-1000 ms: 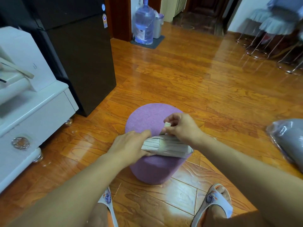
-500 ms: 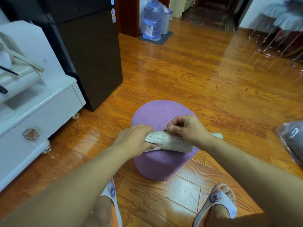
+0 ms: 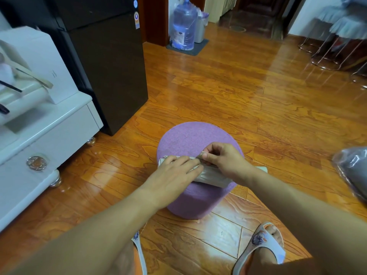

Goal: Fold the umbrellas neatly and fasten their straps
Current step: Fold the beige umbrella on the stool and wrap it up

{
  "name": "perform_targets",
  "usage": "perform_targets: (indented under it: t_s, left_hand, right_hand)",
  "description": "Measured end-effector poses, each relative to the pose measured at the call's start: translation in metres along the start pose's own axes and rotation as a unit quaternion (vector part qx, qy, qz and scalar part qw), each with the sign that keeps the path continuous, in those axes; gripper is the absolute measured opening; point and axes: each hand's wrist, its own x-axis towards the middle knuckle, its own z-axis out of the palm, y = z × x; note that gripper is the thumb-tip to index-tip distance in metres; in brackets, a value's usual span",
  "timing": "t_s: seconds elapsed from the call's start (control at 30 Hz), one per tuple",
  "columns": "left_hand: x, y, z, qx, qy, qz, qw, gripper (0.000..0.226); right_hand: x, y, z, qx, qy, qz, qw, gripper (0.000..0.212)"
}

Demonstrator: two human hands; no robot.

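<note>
A wooden floor point(image 3: 228, 92) fills the room, with a black fridge point(image 3: 107, 62) at far left, a white cabinet point(image 3: 45, 135) nearer on the left, and a water bottle point(image 3: 183, 24) at the far wall. Near the middle stands a round purple stool point(image 3: 190, 135). A folded pale umbrella point(image 3: 213, 176) lies across its near edge, its handle end poking out right. The left hand point(image 3: 174, 173) rests flat on the umbrella, fingers straight. The right hand point(image 3: 224, 161) pinches the strap point(image 3: 203, 154) at the umbrella's top.
</note>
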Motion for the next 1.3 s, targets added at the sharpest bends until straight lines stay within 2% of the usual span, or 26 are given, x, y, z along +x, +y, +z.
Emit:
perform_targets:
  t_s: [0.13,0.23,0.33,0.53,0.73,0.8,0.9,0.97,1.03,1.07,1.1,1.13,1.2,1.23,1.3]
  left_hand:
    - [0.001,-0.004,0.010,-0.040,0.001,-0.020,0.999,0.062]
    - [0.002,-0.011,0.017,-0.063,-0.008,-0.024,0.998,0.073]
    - [0.002,-0.013,0.018,-0.070,-0.010,-0.022,0.997,0.074]
    - [0.004,-0.016,0.019,-0.068,-0.015,-0.023,0.997,0.073]
    - [0.001,-0.022,0.024,-0.063,-0.014,-0.006,0.998,0.078]
    - [0.002,-0.022,0.022,-0.072,-0.034,-0.008,0.997,0.074]
    - [0.003,-0.022,0.015,-0.088,-0.068,-0.009,0.994,0.068]
    - [0.003,-0.023,0.014,-0.111,-0.061,-0.014,0.992,0.064]
    - [0.004,-0.024,0.015,-0.121,-0.050,-0.018,0.991,0.055]
    - [0.004,-0.023,0.015,-0.129,-0.044,-0.020,0.991,0.050]
    - [0.004,-0.021,0.014,-0.142,-0.038,-0.030,0.989,0.047]
    - [0.003,-0.017,0.012,-0.159,-0.031,-0.043,0.986,0.046]
    - [0.001,-0.007,0.005,-0.214,-0.009,-0.082,0.973,0.042]
    - [0.001,-0.004,0.002,-0.240,0.011,-0.107,0.965,0.041]
    - [0.001,0.002,-0.003,-0.247,0.043,-0.187,0.950,0.033]
  right_hand:
    - [0.001,0.002,0.000,-0.057,0.006,-0.026,0.998,0.011]
    - [0.003,0.009,0.002,-0.114,0.005,-0.048,0.992,0.014]
    - [0.004,0.014,0.004,-0.144,0.005,-0.065,0.987,0.017]
    - [0.001,0.023,0.014,-0.227,0.039,-0.179,0.956,0.031]
    - [-0.002,0.034,0.017,-0.267,0.041,-0.249,0.930,0.003]
    - [-0.006,0.038,0.018,-0.308,0.025,-0.258,0.915,0.011]
    - [-0.019,0.037,0.005,-0.382,-0.064,-0.278,0.879,0.035]
    - [-0.028,0.030,-0.021,-0.387,-0.092,-0.248,0.883,0.048]
    - [-0.032,0.033,-0.057,-0.396,-0.024,-0.162,0.904,0.060]
    - [-0.035,0.039,-0.074,-0.430,-0.004,-0.113,0.896,0.069]
    - [-0.041,0.045,-0.085,-0.474,-0.016,-0.057,0.878,0.074]
    - [-0.047,0.053,-0.091,-0.510,-0.047,-0.002,0.859,0.070]
    - [-0.056,0.061,-0.088,-0.546,-0.091,0.062,0.831,0.044]
    - [-0.058,0.060,-0.084,-0.556,-0.090,0.058,0.824,0.031]
    - [-0.062,0.051,-0.075,-0.596,-0.066,0.015,0.800,0.020]
